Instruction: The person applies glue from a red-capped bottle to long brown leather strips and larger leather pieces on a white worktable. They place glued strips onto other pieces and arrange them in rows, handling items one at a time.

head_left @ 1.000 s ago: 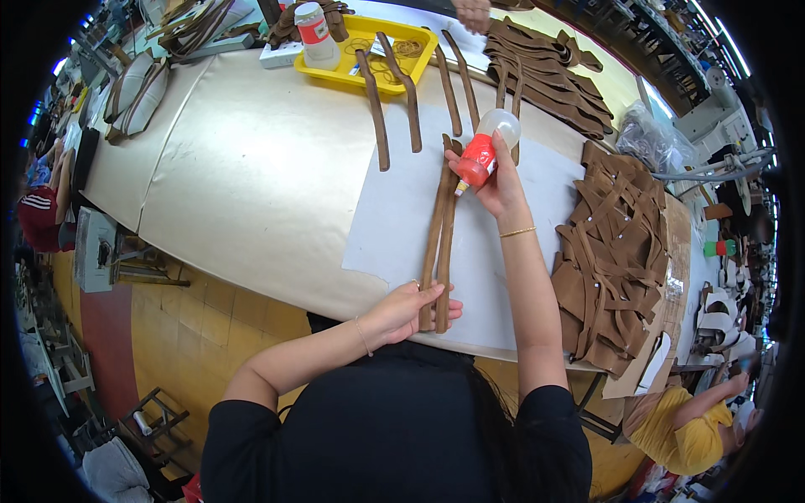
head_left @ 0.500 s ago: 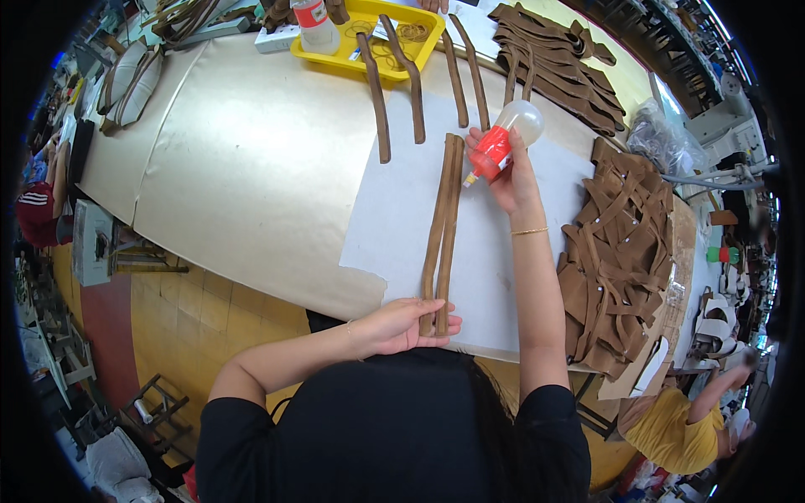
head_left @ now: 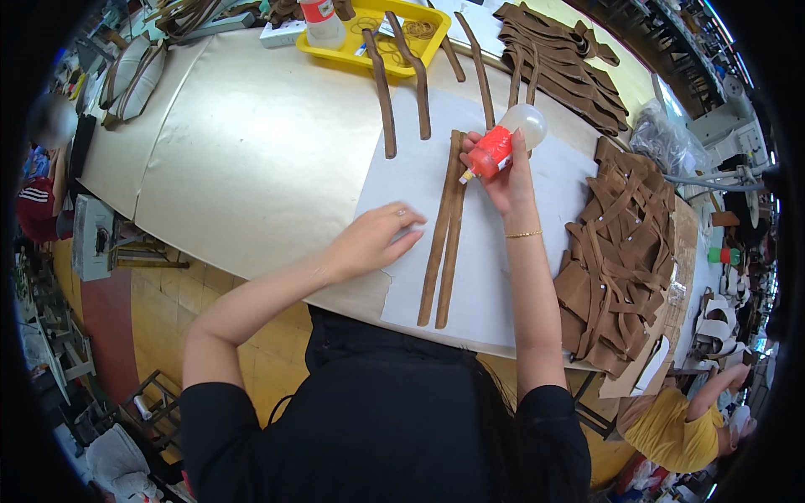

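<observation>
My right hand (head_left: pixel 510 180) grips a squeeze bottle (head_left: pixel 493 152) with a red label and a clear rounded end, its nozzle tilted down and to the left. The tip is just over or beside the far part of two long brown strips (head_left: pixel 443 247), which lie side by side on a white sheet (head_left: pixel 402 176). To their left, my left hand (head_left: pixel 377 239) hovers with its thumb and fingers apart and nothing in them. Beyond lie more brown strips (head_left: pixel 383 101), some with their far ends over a yellow tray (head_left: pixel 335 54).
Rubber bands and a second bottle (head_left: pixel 324 25) are in the tray. Piled brown straps (head_left: pixel 616 260) cover the table's right side, with layered brown pieces (head_left: pixel 562 67) at the far right. A plastic bag (head_left: pixel 667 138) lies behind. A person in yellow (head_left: pixel 679 432) is at lower right.
My left hand has let go of the strips' near ends and moved up and left; those ends now lie on the sheet. One far strip has slid away from me. My right hand barely moved.
</observation>
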Demonstrator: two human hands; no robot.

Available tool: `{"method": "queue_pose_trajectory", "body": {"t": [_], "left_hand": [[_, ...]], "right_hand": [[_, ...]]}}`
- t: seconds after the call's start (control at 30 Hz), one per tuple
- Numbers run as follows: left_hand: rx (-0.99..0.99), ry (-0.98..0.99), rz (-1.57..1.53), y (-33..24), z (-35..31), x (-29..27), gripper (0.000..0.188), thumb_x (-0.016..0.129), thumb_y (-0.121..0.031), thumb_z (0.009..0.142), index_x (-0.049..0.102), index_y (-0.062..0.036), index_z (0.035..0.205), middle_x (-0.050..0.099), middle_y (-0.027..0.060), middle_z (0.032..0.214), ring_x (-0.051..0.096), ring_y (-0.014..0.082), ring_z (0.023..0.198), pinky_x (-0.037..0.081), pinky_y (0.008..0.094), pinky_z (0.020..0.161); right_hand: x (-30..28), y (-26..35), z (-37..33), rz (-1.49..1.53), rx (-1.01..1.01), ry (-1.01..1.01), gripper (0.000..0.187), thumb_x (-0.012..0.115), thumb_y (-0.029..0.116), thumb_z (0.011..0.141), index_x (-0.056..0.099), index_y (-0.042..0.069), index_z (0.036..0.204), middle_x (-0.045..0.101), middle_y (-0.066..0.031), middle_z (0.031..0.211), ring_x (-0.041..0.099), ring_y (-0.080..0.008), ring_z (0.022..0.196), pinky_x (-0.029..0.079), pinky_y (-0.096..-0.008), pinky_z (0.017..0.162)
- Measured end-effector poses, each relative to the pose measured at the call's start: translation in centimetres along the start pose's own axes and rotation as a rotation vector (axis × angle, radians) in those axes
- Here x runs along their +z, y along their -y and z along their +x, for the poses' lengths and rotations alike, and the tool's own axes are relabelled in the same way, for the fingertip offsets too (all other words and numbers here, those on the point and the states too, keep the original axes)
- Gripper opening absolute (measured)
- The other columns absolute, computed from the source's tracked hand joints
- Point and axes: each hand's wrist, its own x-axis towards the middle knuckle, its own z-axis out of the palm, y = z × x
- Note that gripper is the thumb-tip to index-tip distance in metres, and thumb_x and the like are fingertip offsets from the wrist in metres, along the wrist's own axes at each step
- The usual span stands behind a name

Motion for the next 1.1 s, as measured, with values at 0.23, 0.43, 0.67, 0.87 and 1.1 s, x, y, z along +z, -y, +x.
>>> {"method": "queue_pose_trajectory", "body": {"t": [0.23,0.43,0.67,0.87,1.1], "left_hand": [[0.465,-0.119,0.626,4.0,7.7,1.3,0.055,0.058,-0.04,0.088,0.048,-0.0081,0.132,0.041,0.0124,0.142,0.036,0.0266,0.133,0.029,0.0451,0.108],[0.427,-0.116,0.724,4.7,7.3,1.2,0.064,0.049,-0.052,0.09,0.045,-0.0073,0.135,0.04,0.0108,0.143,0.034,0.0236,0.135,0.026,0.0477,0.11],[0.407,-0.135,0.718,5.1,7.3,1.0,0.065,0.048,-0.053,0.09,0.043,-0.0073,0.136,0.037,0.0111,0.145,0.031,0.0238,0.137,0.021,0.0491,0.112],[0.406,-0.135,0.65,4.8,7.2,1.1,0.06,0.051,-0.048,0.09,0.046,-0.007,0.134,0.036,0.0111,0.145,0.03,0.0245,0.137,0.022,0.0497,0.111],[0.365,-0.163,0.645,4.2,8.4,-2.1,0.047,0.06,-0.034,0.086,0.054,-0.0075,0.125,0.045,0.0082,0.137,0.041,0.0247,0.125,0.031,0.0428,0.1]], "right_hand": [[-1.7,-0.1,0.1,-0.035,-0.066,-0.012,0.058,0.051,0.05,0.092,0.045,-0.001,0.119,0.059,-0.0231,0.111,0.061,-0.0319,0.101,0.05,-0.0455,0.092],[-1.4,-0.4,0.6,-0.006,-0.062,0.002,0.057,0.053,0.05,0.091,0.047,-0.001,0.115,0.06,-0.0217,0.107,0.061,-0.0319,0.101,0.049,-0.0478,0.094],[-0.7,-1.3,1.6,0.004,-0.05,0.015,0.058,0.053,0.051,0.09,0.047,-0.002,0.113,0.061,-0.0201,0.105,0.06,-0.0304,0.099,0.049,-0.0463,0.094],[-0.7,1.1,1.0,0.039,-0.125,0.098,0.064,0.053,0.055,0.088,0.046,0.0,0.119,0.06,-0.0167,0.107,0.061,-0.0282,0.097,0.052,-0.0428,0.086],[-0.3,4.3,2.0,-0.415,-0.405,-0.006,0.066,0.061,0.054,0.084,0.047,0.0,0.119,0.061,-0.0102,0.1,0.064,-0.0211,0.088,0.057,-0.0344,0.066]]}}
